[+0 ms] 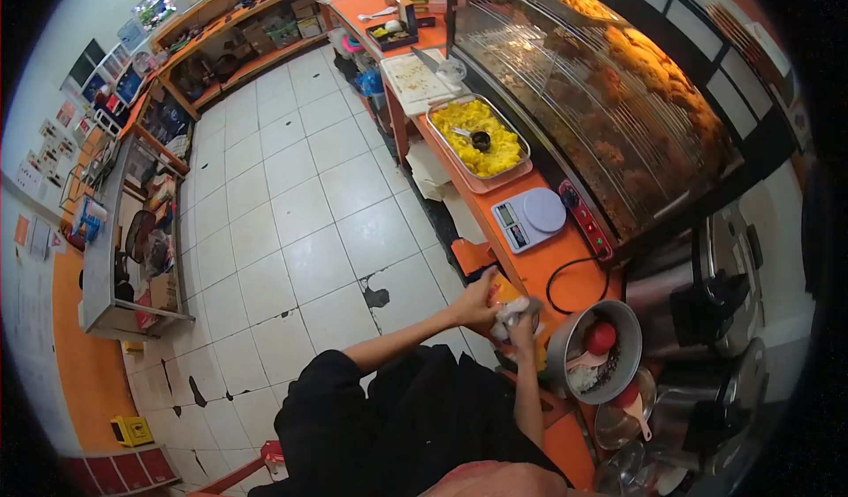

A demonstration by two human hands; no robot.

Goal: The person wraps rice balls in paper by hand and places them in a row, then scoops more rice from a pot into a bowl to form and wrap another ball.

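Note:
My left hand [478,301] is closed around an orange-and-yellow thing [504,290] that looks like a small box or packet; its kind is not clear. Against it, my right hand [526,325] grips a crumpled clear plastic bag [511,313]. Both hands are close together above the near edge of the orange counter [533,272]. Right of them stands a deep metal pot [558,356] with a red bowl [600,337] and a pink rice paddle [579,361] carrying some rice. Beyond the hands lies a white kitchen scale [541,212].
A metal tray [435,124] of yellow food holds a spoon and a small dark cup. Behind it rises a heated glass display case [583,99] with fried food. A black cable [549,289] loops on the counter. Large metal pots [662,307] stand at right. Tiled floor [265,232] extends left.

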